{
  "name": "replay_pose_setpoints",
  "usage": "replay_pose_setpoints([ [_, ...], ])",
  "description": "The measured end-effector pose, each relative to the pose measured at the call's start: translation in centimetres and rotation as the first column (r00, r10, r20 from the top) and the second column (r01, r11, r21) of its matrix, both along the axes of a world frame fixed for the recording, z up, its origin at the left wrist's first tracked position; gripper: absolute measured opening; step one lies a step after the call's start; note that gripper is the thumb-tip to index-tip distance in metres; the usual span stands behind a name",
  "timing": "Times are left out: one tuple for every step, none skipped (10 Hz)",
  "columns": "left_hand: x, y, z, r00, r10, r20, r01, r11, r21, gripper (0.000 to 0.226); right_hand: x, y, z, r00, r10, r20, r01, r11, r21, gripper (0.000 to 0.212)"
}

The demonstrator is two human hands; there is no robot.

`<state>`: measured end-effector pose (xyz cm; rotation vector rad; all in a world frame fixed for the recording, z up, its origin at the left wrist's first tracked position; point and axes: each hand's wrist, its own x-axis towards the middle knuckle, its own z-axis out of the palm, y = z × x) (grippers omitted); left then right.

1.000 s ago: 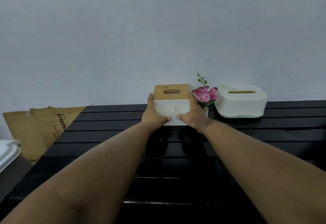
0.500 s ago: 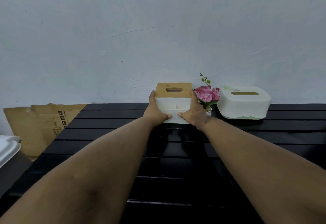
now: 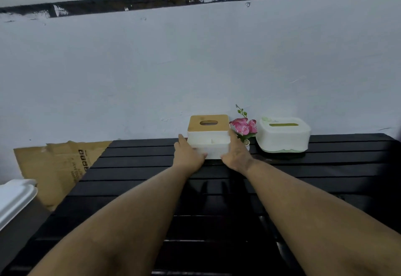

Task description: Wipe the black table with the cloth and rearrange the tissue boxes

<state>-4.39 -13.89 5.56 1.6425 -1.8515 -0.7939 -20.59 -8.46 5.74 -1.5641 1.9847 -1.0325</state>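
Note:
A white tissue box with a wooden lid (image 3: 208, 133) stands at the far edge of the black slatted table (image 3: 138, 167), close to the wall. My left hand (image 3: 187, 156) grips its left side and my right hand (image 3: 236, 153) grips its right side. A second tissue box (image 3: 283, 134), white with a green base and a green slot, sits further right on the table. No cloth is in view.
A small pot of pink flowers (image 3: 244, 129) stands between the two boxes, just behind my right hand. Flattened cardboard (image 3: 54, 162) leans on the wall left of the table. A white lid or tray (image 3: 13, 199) sits at the left edge.
The view has tilted upward, showing more of the wall. Both hands keep the same grip on the wooden-lid box, which stays beside the flowers.

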Motion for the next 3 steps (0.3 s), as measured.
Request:
replay_pose_setpoints([
  [0.9, 4.5, -0.3, 0.981, -0.087, 0.172, 0.112, 0.984, -0.141, 0.069, -0.4, 4.6, 0.3, 0.993, -0.022, -0.119, 0.024, 1.000, 0.019, 0.074],
  [1.8, 9.1, 0.7, 0.943, -0.224, 0.244, 0.258, 0.959, -0.116, 0.050, -1.2, 9.1, 1.2, 0.968, -0.058, -0.244, 0.087, 0.990, 0.109, 0.058],
  [2.8, 14.4, 0.6, 0.917, -0.337, 0.212, 0.359, 0.930, -0.077, 0.037, -2.0, 14.9, 1.2, 0.934, -0.070, -0.350, 0.082, 0.996, 0.020, 0.038],
])
